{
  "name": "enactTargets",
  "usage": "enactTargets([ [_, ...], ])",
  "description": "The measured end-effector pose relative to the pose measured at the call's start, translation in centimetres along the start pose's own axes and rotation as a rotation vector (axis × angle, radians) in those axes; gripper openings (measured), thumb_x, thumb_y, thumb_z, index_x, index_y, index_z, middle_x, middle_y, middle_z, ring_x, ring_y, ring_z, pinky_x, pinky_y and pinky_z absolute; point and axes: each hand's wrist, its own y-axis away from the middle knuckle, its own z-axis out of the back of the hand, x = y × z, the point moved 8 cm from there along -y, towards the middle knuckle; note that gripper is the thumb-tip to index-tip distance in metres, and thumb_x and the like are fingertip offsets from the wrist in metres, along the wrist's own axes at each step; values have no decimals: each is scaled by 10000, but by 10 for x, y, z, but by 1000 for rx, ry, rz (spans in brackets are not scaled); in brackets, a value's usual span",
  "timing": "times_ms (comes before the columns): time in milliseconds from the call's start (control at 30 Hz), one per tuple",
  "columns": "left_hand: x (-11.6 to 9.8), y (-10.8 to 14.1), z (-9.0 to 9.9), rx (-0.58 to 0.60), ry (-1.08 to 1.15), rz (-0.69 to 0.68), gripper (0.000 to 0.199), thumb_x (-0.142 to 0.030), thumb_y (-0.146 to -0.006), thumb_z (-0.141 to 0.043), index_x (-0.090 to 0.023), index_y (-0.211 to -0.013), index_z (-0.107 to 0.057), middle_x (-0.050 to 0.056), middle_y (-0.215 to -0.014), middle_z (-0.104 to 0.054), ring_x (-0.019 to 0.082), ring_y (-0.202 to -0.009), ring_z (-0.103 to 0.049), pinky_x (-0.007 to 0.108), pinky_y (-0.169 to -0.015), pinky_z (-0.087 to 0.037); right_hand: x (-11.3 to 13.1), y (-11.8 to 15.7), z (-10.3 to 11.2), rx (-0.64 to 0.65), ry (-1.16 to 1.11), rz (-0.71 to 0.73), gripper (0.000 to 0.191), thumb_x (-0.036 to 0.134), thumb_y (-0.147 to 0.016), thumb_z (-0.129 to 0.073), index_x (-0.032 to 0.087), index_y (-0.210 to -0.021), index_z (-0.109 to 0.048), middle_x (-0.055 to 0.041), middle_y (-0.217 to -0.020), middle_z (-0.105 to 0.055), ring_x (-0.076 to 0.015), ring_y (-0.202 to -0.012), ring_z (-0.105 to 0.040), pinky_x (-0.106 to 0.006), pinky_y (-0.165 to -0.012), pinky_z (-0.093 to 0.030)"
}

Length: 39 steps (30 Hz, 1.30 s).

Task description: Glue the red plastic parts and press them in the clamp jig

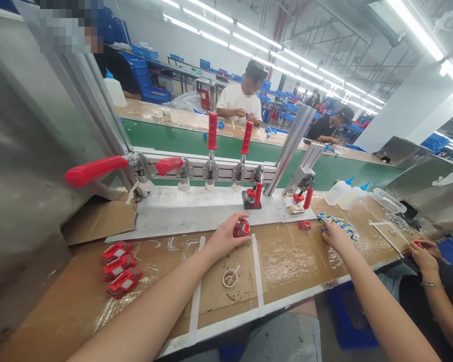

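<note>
My left hand (232, 234) is closed around a small red and grey plastic part (243, 229), held over the bench just in front of the clamp fixture. Off to the right, my right hand (335, 235) reaches down to a pile of small blue, white and yellow pieces (337, 223); its fingertips touch the near side of the pile, and whether they pinch a piece is hidden. A single red part (304, 225) lies on the bench between my hands. Several larger red and grey parts (121, 269) lie in a column at the left.
Red-handled toggle clamps (211, 133) line a metal frame behind the bench. A small cup (230, 278) with a stick stands on cardboard. White squeeze bottles (340, 192) and a clear tray (388, 201) stand at right. A co-worker's hands (423, 251) hold something red at far right.
</note>
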Motion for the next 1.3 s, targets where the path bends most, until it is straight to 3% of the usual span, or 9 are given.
enactTargets([
  [67,0,0,0,-10,3,-23,602,-318,-789,-785,-272,-1333,-530,18,-1156,-650,150,-807,-614,313,-802,-538,16,0,12,-64,-132,33,302,218,-894,-594,129,-1162,-703,-141,-1019,-737,-269,-957,-706,-354,-835,-514],
  [167,-5,1,4,-65,-22,-79,606,-319,-790,-802,-269,-1332,-534,27,-1168,-642,177,-894,-638,332,-861,-546,63,11,20,-112,-769,128,444,421,-894,-653,133,-1231,-689,-114,-927,-757,-255,-793,-720,-396,-756,-588],
  [267,-13,4,10,-125,-129,-130,605,-296,-783,-827,-267,-1322,-553,40,-1184,-622,219,-1044,-635,358,-954,-530,141,26,9,91,-1330,273,580,564,-846,-738,174,-1273,-691,-122,-1035,-779,-265,-831,-755,-430,-765,-639],
  [367,-18,7,11,-136,-245,-133,627,-266,-789,-830,-271,-1348,-547,51,-1199,-607,228,-1049,-630,368,-963,-529,209,35,3,201,-1461,364,559,551,-800,-815,208,-1232,-727,-118,-1113,-784,-289,-1021,-753,-437,-896,-634],
  [500,-19,8,11,-142,-284,-133,643,-287,-820,-810,-279,-1390,-513,60,-1223,-599,230,-1048,-638,370,-950,-538,258,36,4,207,-1473,434,545,561,-787,-828,228,-1211,-748,-114,-1197,-768,-303,-1130,-727,-471,-1011,-595],
  [800,-14,6,11,-184,-249,-112,633,-230,-838,-759,-271,-1412,-497,64,-1241,-591,239,-1076,-642,367,-941,-539,267,42,3,154,-1406,398,619,605,-815,-783,203,-1281,-715,-135,-1264,-741,-329,-1176,-710,-531,-1069,-557],
  [1000,-15,6,11,-185,-239,-101,624,-172,-826,-719,-270,-1407,-515,77,-1268,-579,258,-1099,-633,398,-965,-527,275,48,11,60,-1276,482,557,578,-899,-703,199,-1308,-699,-137,-1281,-732,-329,-1178,-710,-539,-1050,-571],
  [1167,-6,3,4,-14,231,-27,868,-269,-701,-872,-272,-1449,-431,34,-1117,-640,159,-808,-654,340,-802,-553,257,53,50,-176,-957,700,439,484,-987,-612,235,-1341,-684,-116,-1284,-732,-315,-1159,-716,-522,-1045,-565],
  [1300,-6,3,-10,209,640,50,957,-268,-682,-897,-255,-1486,-377,63,-1100,-676,159,-839,-687,325,-790,-538,250,58,67,-89,-839,923,381,410,-1043,-529,263,-1368,-662,-86,-1336,-708,-285,-1207,-693,-454,-1044,-567],
])
